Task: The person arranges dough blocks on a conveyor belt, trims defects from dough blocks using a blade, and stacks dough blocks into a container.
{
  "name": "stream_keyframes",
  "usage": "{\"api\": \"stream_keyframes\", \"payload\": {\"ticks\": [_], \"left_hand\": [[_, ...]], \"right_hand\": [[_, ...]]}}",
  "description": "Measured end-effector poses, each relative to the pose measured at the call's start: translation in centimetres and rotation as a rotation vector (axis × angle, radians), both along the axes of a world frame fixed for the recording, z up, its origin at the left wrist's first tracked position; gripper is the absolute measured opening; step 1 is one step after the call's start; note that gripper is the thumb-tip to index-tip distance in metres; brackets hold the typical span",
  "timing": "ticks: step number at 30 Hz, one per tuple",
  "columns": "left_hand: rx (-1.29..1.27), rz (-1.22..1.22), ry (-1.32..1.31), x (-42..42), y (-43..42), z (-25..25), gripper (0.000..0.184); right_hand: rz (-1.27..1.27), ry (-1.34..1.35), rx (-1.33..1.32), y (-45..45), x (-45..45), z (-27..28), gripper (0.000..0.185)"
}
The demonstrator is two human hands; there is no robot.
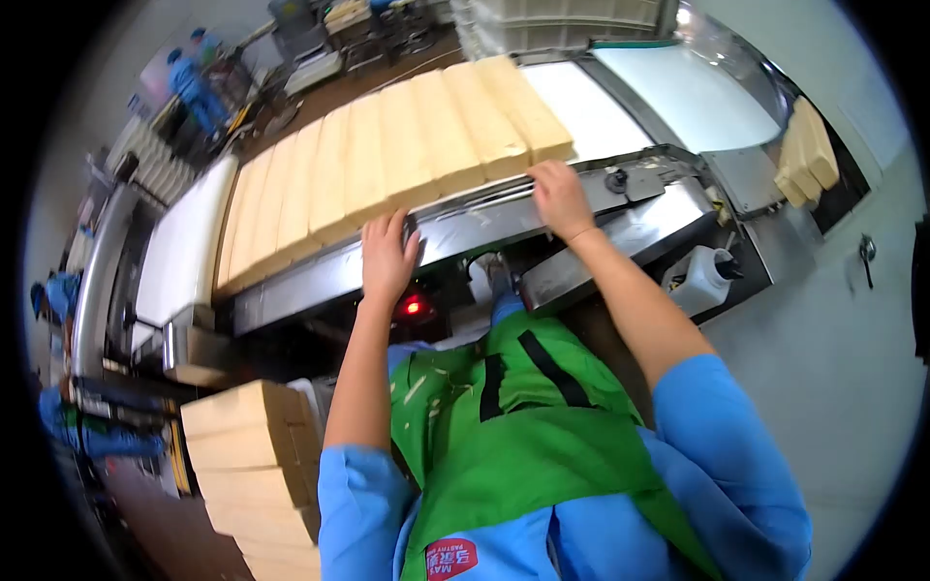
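A row of long pale-yellow blocks, like pastry dough (412,140), lies side by side on the conveyor. My left hand (387,257) is at the near ends of the middle blocks, fingers stretched out and thumb apart, with the fingertips at the metal edge. Farther right, my right hand (562,201) has its fingers slightly bent at the near end of the rightmost blocks. Neither hand is wrapped around a block. Whether the fingertips press on the blocks or only on the conveyor's metal side rail (310,288) is hard to make out.
White belt (591,107) shows right of the row. More pale blocks are stacked at lower left (247,436), and several stand at far right (807,155). A white plastic jug (699,279) sits below the conveyor. People in blue (194,92) are in the background.
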State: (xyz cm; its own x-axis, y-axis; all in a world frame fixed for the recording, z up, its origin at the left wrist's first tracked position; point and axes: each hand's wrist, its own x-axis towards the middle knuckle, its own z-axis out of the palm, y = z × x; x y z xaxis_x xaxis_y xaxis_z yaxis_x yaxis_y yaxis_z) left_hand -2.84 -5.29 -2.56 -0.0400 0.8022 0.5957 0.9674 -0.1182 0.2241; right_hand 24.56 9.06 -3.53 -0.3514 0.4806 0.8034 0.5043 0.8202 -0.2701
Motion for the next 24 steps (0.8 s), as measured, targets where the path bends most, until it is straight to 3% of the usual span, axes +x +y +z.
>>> {"api": "stream_keyframes", "payload": {"ticks": [14, 24], "left_hand": [[0.108, 0.011, -0.007, -0.9, 0.1, -1.1, 0.036], [0.068, 0.05, 0.048, -0.2, 0.1, -0.8, 0.034]], "right_hand": [[-0.122, -0.109, -0.029, -0.3, -0.7, -0.1, 0.02], [-0.138, -0.007, 0.012, -0.9, -0.9, 0.0, 0.018]]}}
